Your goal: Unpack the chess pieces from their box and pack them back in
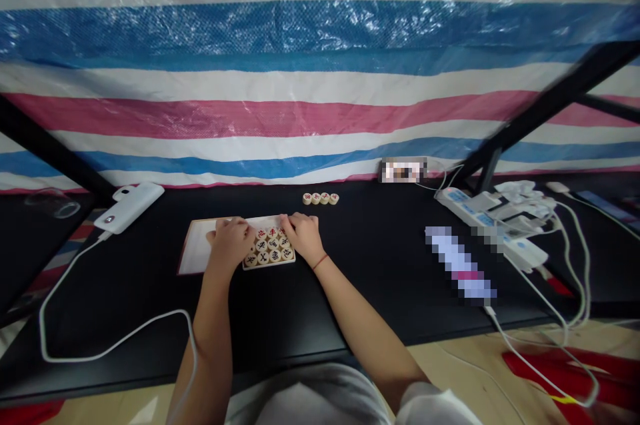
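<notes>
A shallow white box (269, 266) of Chinese chess pieces (273, 245) lies on the black table, the round discs set in rows with red and black characters. My left hand (231, 242) is at the box's left side, fingers bent and covering the upper left corner. On the right side, my right hand (305, 237) has its thumb at the upper right corner and its fingers curled outside the edge. Both hands seem closed on the box sides; the fingertips are partly hidden. Several more pieces (321, 198) stand in a row behind the box. A white-faced lid or flap (193, 250) lies partly under my left hand.
A white power bank (131, 206) with a cable is at the left, near a clear cup (63, 205). To the right lie a blurred phone (457, 262), power strips (493, 225) and tangled cables. A blurred device (403, 170) leans by the striped sheet (300, 118).
</notes>
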A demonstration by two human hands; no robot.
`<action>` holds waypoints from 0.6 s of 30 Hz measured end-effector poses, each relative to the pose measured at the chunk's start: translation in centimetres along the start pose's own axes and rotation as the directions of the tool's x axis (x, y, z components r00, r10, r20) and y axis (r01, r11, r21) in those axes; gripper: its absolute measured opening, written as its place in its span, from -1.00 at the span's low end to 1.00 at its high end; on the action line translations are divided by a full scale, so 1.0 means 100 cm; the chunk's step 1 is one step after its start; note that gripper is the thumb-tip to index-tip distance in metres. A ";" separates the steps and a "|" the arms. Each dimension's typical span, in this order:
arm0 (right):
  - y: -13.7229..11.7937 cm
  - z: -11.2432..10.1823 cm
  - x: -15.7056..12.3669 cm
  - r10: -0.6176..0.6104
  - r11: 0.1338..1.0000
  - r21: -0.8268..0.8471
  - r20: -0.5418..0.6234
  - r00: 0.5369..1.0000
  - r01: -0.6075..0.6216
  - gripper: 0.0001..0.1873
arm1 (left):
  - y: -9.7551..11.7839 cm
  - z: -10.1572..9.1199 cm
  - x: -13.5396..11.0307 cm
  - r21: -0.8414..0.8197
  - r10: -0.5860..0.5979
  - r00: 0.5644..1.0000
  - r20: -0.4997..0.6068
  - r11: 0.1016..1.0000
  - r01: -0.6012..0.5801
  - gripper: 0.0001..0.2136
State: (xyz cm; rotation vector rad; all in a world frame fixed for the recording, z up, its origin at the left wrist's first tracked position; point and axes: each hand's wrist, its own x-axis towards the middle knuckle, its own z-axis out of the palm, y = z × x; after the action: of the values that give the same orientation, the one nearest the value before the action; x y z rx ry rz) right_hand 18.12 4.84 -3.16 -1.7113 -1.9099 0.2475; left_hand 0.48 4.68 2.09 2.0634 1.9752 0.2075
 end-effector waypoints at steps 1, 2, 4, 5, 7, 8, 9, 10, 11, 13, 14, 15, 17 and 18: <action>0.000 0.000 0.000 0.001 1.000 0.002 0.001 1.000 -0.001 -0.55 | 0.001 -0.003 -0.001 0.004 0.003 1.000 0.024 1.000 -0.003 -0.65; 0.000 0.000 0.000 0.001 1.000 0.004 0.001 1.000 -0.001 -0.55 | 0.002 -0.005 -0.001 0.007 0.003 0.999 0.044 1.000 -0.003 -0.66; 0.000 0.000 0.000 0.000 1.000 0.005 -0.005 1.000 0.000 -0.55 | 0.002 -0.008 -0.002 0.011 -0.003 0.997 0.080 1.000 0.002 -0.68; 0.000 0.000 0.000 -0.002 1.000 0.006 -0.008 1.000 0.002 -0.55 | 0.001 -0.008 -0.002 0.008 -0.005 0.995 0.096 1.000 0.005 -0.70; 0.001 0.001 0.000 -0.007 1.000 0.010 -0.015 1.000 0.007 -0.56 | -0.002 -0.008 -0.001 -0.015 0.010 0.994 0.113 1.000 -0.009 -0.71; 0.001 0.002 0.000 -0.010 1.000 0.014 -0.017 1.000 0.010 -0.56 | -0.004 -0.007 0.000 -0.037 0.034 0.993 0.114 0.999 -0.029 -0.72; 0.002 0.002 0.000 -0.011 1.000 0.018 -0.017 1.000 0.011 -0.56 | -0.007 -0.007 0.001 -0.064 0.063 0.992 0.112 0.996 -0.056 -0.73; 0.003 0.003 0.001 -0.011 1.000 0.026 -0.015 1.000 0.011 -0.56 | -0.009 -0.006 0.002 -0.095 0.093 0.990 0.108 0.992 -0.083 -0.73; 0.004 0.004 0.001 -0.012 0.999 0.040 -0.013 1.000 0.013 -0.56 | -0.012 -0.005 0.003 -0.131 0.120 0.987 0.107 0.986 -0.105 -0.73; 0.006 0.004 0.001 -0.017 0.996 0.087 -0.036 0.999 0.020 -0.56 | -0.018 -0.002 0.006 -0.218 0.143 0.983 0.114 0.969 -0.116 -0.73; 0.007 0.003 0.001 -0.019 0.993 0.115 -0.076 0.997 0.028 -0.57 | -0.021 0.000 0.008 -0.272 0.142 0.984 0.112 0.956 -0.107 -0.72; 0.007 0.002 0.000 -0.023 0.989 0.144 -0.138 0.990 0.043 -0.59 | -0.024 0.002 0.010 -0.330 0.132 0.986 0.099 0.939 -0.092 -0.71; 0.004 -0.001 -0.001 -0.054 0.975 0.192 -0.282 0.958 0.111 -0.68 | -0.027 0.006 0.013 -0.454 0.103 0.995 0.019 0.887 -0.083 -0.68; 0.002 -0.003 -0.002 -0.091 0.964 0.207 -0.334 0.938 0.167 -0.73 | -0.026 0.008 0.014 -0.518 0.080 0.996 -0.032 0.851 -0.085 -0.66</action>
State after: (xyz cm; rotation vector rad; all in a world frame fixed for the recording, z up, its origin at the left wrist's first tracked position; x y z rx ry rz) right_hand 18.45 4.58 -3.04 -1.3702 -1.6707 0.1252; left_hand -1.72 6.05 0.44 1.7830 1.5982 0.6900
